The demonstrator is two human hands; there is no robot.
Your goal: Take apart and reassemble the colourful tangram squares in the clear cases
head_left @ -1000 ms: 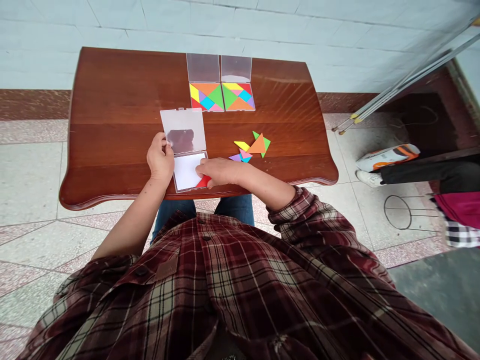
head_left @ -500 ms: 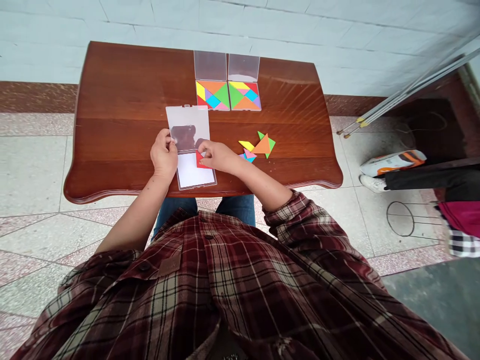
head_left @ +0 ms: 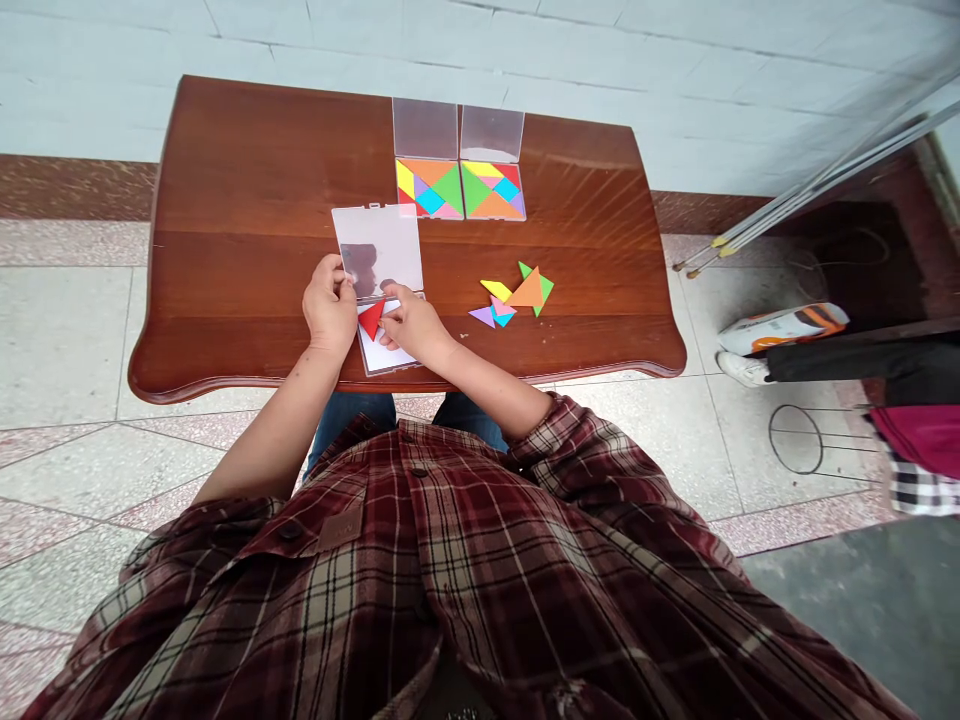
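Red tangram triangle (head_left: pixel 370 319) at R hand (head_left: pixel 414 325); L hand (head_left: pixel 328 307) grips clear case (head_left: pixel 379 250).

The person wears a long-sleeved flannel shirt (head_left: pixel 480 590) in a maroon, cream and black plaid, closed down the front with dark round buttons (head_left: pixel 420 468). A brown rectangular patch (head_left: pixel 340 529) sits on the left chest, well behind the hands. The right sleeve's cuff (head_left: pixel 551 435) is pushed up the forearm, and both forearms are bare down to the uncovered left hand (head_left: pixel 328 308) and right hand (head_left: pixel 415 325). Blue denim jeans (head_left: pixel 352 415) show just behind the hands, below the shirt.
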